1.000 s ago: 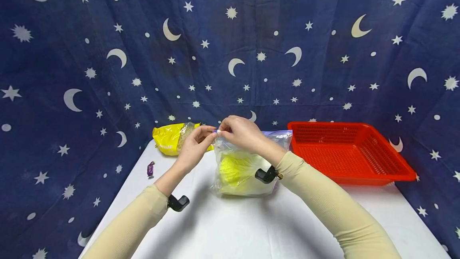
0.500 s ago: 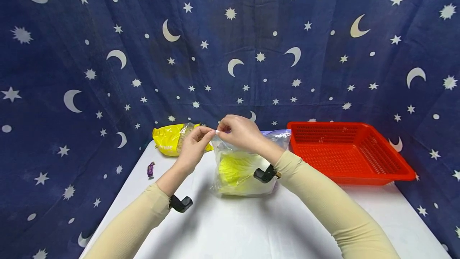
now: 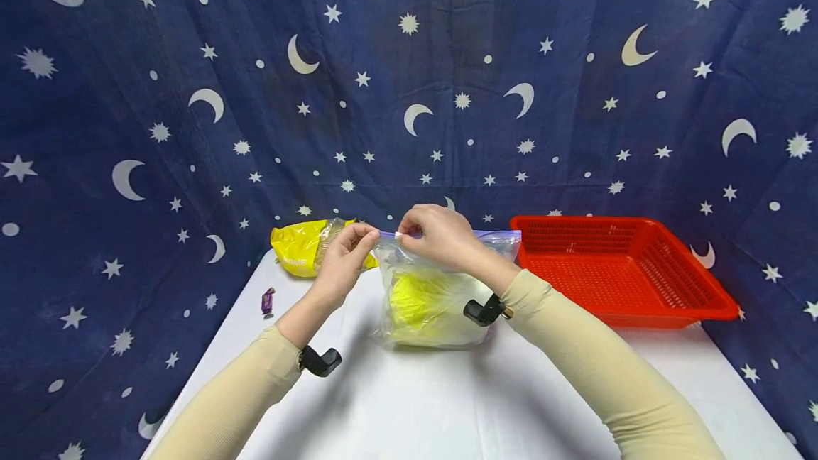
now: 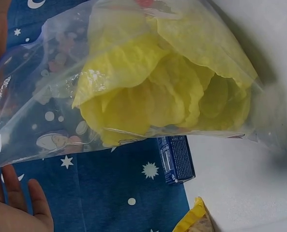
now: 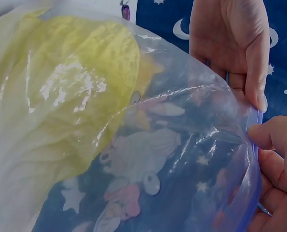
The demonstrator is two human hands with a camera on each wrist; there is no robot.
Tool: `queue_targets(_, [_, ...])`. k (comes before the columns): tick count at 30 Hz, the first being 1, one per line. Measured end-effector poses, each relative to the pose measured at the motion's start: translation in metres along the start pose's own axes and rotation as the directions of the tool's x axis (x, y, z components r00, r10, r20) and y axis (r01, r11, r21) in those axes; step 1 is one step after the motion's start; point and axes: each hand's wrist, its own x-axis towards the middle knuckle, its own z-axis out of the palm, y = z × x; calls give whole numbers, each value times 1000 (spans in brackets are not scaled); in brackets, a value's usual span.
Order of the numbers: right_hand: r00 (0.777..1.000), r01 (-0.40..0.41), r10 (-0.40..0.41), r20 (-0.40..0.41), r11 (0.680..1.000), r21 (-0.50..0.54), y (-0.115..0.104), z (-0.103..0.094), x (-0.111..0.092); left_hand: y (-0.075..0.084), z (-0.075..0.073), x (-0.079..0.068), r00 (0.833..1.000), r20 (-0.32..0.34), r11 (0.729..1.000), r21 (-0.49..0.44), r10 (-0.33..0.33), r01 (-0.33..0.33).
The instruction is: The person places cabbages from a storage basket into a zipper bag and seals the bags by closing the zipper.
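Observation:
A clear zip bag (image 3: 441, 336) with a purple top strip stands upright on the table. Inside it is a leafy yellow-and-white cabbage (image 3: 414, 298), its frilly leaf ends filling the left wrist view. My left hand (image 3: 344, 261) pinches the bag's top left corner between thumb and fingers. Just right of it, my right hand (image 3: 441, 236) pinches a small white slider (image 3: 399, 235) on the strip. A short length of purple strip runs between the hands. In the right wrist view, the right thumb (image 5: 274, 133) presses the strip's edge, and cartoon prints show on the plastic.
A yellow packet (image 3: 299, 247) lies at the back left, behind my left hand. Nearer sits a small purple-wrapped candy (image 3: 268, 302). A red plastic basket (image 3: 664, 318) stands at the right. A blue box (image 4: 176, 159) shows beyond the bag in the left wrist view.
My right hand has slid right along the strip with the slider, opening a gap between the hands. My left hand shifted slightly left, then stayed at the corner.

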Motion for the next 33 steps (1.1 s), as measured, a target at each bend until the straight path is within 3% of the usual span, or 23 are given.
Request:
queue_targets(19, [999, -2, 0, -50, 999, -43, 23, -9, -17, -4, -2, 3, 1000, -27, 1000, 2, 0, 0])
queue_targets(33, [996, -36, 31, -80, 997, -73, 47, -18, -35, -11, -6, 4, 998, -63, 997, -73, -12, 7])
